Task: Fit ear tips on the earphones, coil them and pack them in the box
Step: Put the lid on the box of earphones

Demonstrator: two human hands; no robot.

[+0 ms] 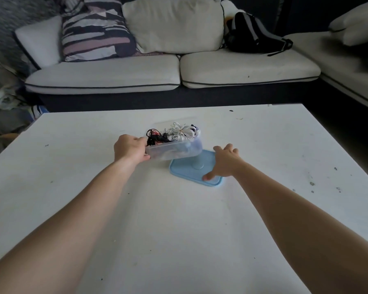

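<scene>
A clear plastic box (174, 150) sits tilted near the middle of the white table (179, 230), its left end raised. Inside lie tangled white earphones (182, 131) and black earphones (155, 136). My left hand (131, 148) grips the box's left end, thumb under it. Its right end rests over a light blue lid (197, 172) lying flat on the table. My right hand (224, 162) lies on the lid's right part with fingers spread and the thumb pressing the lid near its front edge.
A white sofa (136, 75) with cushions runs behind the table, with a patterned pillow (96, 28) and a black backpack (255, 33) on it. Clutter lies on the floor at the left (6, 115).
</scene>
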